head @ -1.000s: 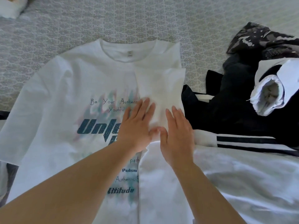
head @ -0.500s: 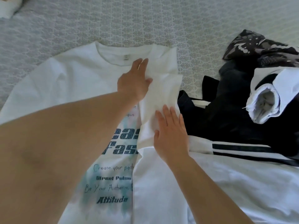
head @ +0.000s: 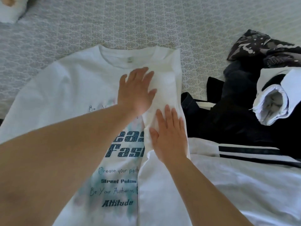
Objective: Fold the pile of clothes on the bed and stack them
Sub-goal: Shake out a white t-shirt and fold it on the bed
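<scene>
A white T-shirt [head: 65, 88] with teal printed text lies spread face up on the bed. Its right side and sleeve [head: 166, 88] are folded inward over the chest. My left hand [head: 136, 90] lies flat with straight fingers on the inner edge of that folded sleeve. My right hand [head: 169, 136] presses flat on the folded part lower down. To the right lies a pile of unfolded clothes: a black garment [head: 231, 121] with a white cuff [head: 270, 105], and a dark patterned piece [head: 260, 46].
The grey patterned bedspread [head: 114, 22] stretches beyond the shirt. A white garment with black stripes [head: 244, 176] lies at the lower right. A white object [head: 8, 12] sits at the top left corner.
My left hand went up to the shirt's collar, then slid back down along the folded sleeve. My right hand stayed pressed on the fold.
</scene>
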